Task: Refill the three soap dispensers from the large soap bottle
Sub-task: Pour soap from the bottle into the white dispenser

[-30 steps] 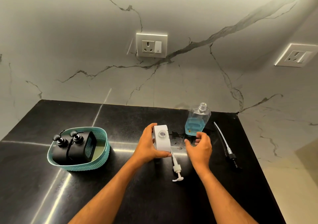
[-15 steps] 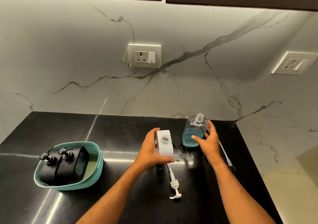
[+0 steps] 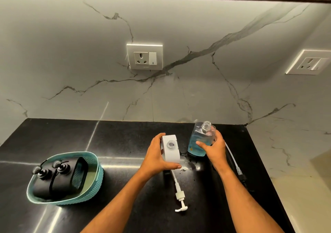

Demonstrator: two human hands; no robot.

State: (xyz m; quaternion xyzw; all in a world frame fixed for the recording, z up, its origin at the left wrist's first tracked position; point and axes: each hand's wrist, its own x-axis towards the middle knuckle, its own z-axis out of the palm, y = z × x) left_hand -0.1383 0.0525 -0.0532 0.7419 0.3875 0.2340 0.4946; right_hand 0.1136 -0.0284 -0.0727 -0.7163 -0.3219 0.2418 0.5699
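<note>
left hand (image 3: 157, 156) curled round open white dispenser (image 3: 171, 149) upright on black counter (image 3: 125, 137); right hand (image 3: 214, 149) gripping uncapped blue soap bottle (image 3: 199, 139) just beside, also on counter

The right hand (image 3: 215, 149), which a second ago hovers open just short of the large soap bottle (image 3: 200, 141), now grips it: the thumb lies across the front over the blue liquid and the fingers wrap round the far right side. Half a second ago the fingers only reach the bottle's side. The bottle now leans a little to the left, its open neck tipped towards the white dispenser (image 3: 171, 148), where earlier it stands upright on the tabletop (image 3: 125, 136); whether its base has left the surface cannot be told. The right forearm now covers more of the black-capped pump tube (image 3: 232, 161) lying to the right.
</note>
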